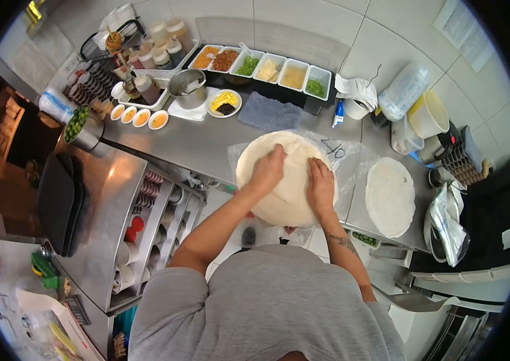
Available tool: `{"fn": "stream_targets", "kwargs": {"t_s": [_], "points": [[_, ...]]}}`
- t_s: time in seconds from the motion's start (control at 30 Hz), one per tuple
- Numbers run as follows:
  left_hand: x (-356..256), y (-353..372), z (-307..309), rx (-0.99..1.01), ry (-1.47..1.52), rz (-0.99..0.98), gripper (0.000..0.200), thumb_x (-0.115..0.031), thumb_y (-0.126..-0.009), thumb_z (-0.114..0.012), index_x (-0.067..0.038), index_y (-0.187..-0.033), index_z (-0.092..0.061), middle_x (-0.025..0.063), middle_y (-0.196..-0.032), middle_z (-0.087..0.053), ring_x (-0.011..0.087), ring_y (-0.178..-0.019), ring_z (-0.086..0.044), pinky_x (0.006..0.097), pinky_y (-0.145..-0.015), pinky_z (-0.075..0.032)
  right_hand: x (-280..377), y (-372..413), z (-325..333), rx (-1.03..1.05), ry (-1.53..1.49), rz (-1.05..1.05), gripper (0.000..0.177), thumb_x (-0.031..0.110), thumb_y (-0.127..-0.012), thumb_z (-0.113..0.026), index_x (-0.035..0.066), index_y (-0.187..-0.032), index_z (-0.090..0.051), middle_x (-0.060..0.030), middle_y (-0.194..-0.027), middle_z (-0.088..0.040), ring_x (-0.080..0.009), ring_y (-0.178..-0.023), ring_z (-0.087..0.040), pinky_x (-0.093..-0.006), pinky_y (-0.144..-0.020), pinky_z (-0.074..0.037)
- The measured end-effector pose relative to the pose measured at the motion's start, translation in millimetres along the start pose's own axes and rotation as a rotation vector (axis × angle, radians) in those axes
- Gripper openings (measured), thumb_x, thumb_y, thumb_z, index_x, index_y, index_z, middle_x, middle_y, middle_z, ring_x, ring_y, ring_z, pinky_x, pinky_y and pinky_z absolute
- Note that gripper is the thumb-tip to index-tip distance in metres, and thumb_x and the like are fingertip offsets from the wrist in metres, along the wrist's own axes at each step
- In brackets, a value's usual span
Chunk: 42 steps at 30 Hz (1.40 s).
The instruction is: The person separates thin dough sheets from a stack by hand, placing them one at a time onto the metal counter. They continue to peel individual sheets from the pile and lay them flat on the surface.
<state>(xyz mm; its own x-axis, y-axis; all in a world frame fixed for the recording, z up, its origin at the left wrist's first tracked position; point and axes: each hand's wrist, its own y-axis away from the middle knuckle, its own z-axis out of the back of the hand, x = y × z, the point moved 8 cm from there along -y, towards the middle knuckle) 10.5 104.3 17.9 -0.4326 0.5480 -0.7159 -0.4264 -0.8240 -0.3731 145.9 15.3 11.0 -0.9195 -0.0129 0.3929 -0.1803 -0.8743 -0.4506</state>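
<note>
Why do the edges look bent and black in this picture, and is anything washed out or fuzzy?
Head view: a fisheye lens bows the wall tiles and leaves a black ring round the frame; light glares off the steel shelf top at left; the far left room is dim; the left hand, right hand and flatbread in the middle look fairly sharp.
</note>
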Motion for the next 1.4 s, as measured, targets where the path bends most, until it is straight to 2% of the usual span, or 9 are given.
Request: {"fn": "stream_targets", "kwargs": {"t_s": [0.1, 0.83, 1.0, 1.1, 1.2, 1.27, 1.33, 1.37, 1.4], "points": [[21.9, -15.7, 30.8, -0.109, 0.003, -0.016, 0.010, -0.012, -0.090, -0.054, -0.004, -0.092, -0.048, 0.0207, -0.073, -0.061, 0.0420, -0.070, -0.060, 0.0472, -0.059, -0.046, -0.9, -0.2, -0.3, 0.000, -0.020, -0.007, 0.034, 0.008, -0.087, -0.051, 0.003, -0.120, -0.053, -0.0128, -0.121, -0.053, -0.0290, -0.112, -0.049, -0.0395, -0.094, -0.036], [53.2, -100.9, 101.1, 0.124, -0.043, 0.027, 0.017, -0.016, -0.081, -0.065, -0.003, -0.084, -0.055, 0.0198, -0.078, -0.063, 0.0382, -0.077, -0.061, 0.0421, -0.066, -0.047, 4.9, 0.4, 3.8, -0.005, -0.020, 0.012, 0.035, 0.012, -0.087, -0.054, 0.002, -0.120, -0.052, -0.0142, -0.120, -0.053, -0.0300, -0.112, -0.048, -0.0413, -0.094, -0.035], [35.1, -112.1, 93.2, 0.174, -0.054, -0.030, 0.016, -0.016, -0.082, -0.063, -0.004, -0.089, -0.058, 0.0144, -0.081, -0.064, 0.0313, -0.077, -0.062, 0.0373, -0.071, -0.048, 31.2, -0.3, 16.8, -0.030, 0.093, 0.059, 0.044, 0.011, -0.083, -0.058, 0.001, -0.124, -0.048, -0.0149, -0.128, -0.048, -0.0309, -0.119, -0.044, -0.0451, -0.096, -0.034], [-10.3, -104.8, 71.1, 0.241, -0.009, -0.132, 0.015, -0.015, -0.082, -0.061, -0.004, -0.091, -0.058, 0.0139, -0.084, -0.063, 0.0335, -0.082, -0.060, 0.0398, -0.072, -0.047, 94.3, -10.3, 27.8, 0.103, -0.122, 0.340, 0.051, 0.011, -0.079, -0.060, 0.006, -0.128, -0.047, -0.0121, -0.135, -0.043, -0.0307, -0.125, -0.039, -0.0491, -0.100, -0.031], [-65.1, -77.9, 75.8, -0.009, -0.115, -0.508, 0.013, -0.013, -0.080, -0.060, -0.003, -0.089, -0.058, 0.0128, -0.087, -0.061, 0.0352, -0.082, -0.057, 0.0427, -0.069, -0.046, 137.8, -18.4, 4.9, 0.344, 0.044, 0.722, 0.057, 0.011, -0.077, -0.061, 0.014, -0.132, -0.046, -0.0086, -0.138, -0.042, -0.0300, -0.128, -0.037, -0.0510, -0.105, -0.026], [-92.8, -43.6, 93.2, -0.135, -0.244, -0.480, 0.014, -0.010, -0.078, -0.061, -0.002, -0.089, -0.058, 0.0129, -0.090, -0.057, 0.0355, -0.082, -0.054, 0.0439, -0.070, -0.044, 111.2, -28.7, -32.7, 0.542, 0.059, 0.675, 0.051, 0.013, -0.076, -0.062, 0.019, -0.126, -0.053, -0.0053, -0.135, -0.045, -0.0274, -0.127, -0.038, -0.0508, -0.108, -0.024], [-84.1, -0.2, 81.5, -0.058, -0.053, -0.336, 0.015, -0.009, -0.078, -0.062, -0.002, -0.090, -0.057, 0.0141, -0.088, -0.054, 0.0339, -0.086, -0.054, 0.0422, -0.073, -0.043, 80.7, -40.6, -60.4, 0.696, 0.100, 0.657, 0.046, 0.015, -0.075, -0.063, 0.018, -0.121, -0.057, -0.0051, -0.129, -0.051, -0.0251, -0.125, -0.040, -0.0496, -0.108, -0.024], [-76.0, 32.6, 51.8, 0.148, -0.048, -0.330, 0.018, -0.010, -0.078, -0.062, -0.003, -0.093, -0.056, 0.0139, -0.089, -0.054, 0.0332, -0.087, -0.054, 0.0415, -0.074, -0.044, 95.8, -51.2, -36.0, 0.522, 0.105, 0.808, 0.036, 0.017, -0.074, -0.065, 0.017, -0.110, -0.062, -0.0041, -0.114, -0.057, -0.0225, -0.118, -0.046, -0.0460, -0.104, -0.029], [-63.9, 64.9, 19.7, 0.351, -0.039, -0.314, 0.021, -0.011, -0.078, -0.063, -0.003, -0.097, -0.056, 0.0137, -0.091, -0.053, 0.0324, -0.089, -0.054, 0.0408, -0.076, -0.044, 95.8, -55.6, -37.0, 0.583, 0.073, 0.811, 0.035, 0.017, -0.074, -0.065, 0.017, -0.109, -0.062, -0.0040, -0.111, -0.057, -0.0223, -0.116, -0.047, -0.0448, -0.102, -0.030]]}}
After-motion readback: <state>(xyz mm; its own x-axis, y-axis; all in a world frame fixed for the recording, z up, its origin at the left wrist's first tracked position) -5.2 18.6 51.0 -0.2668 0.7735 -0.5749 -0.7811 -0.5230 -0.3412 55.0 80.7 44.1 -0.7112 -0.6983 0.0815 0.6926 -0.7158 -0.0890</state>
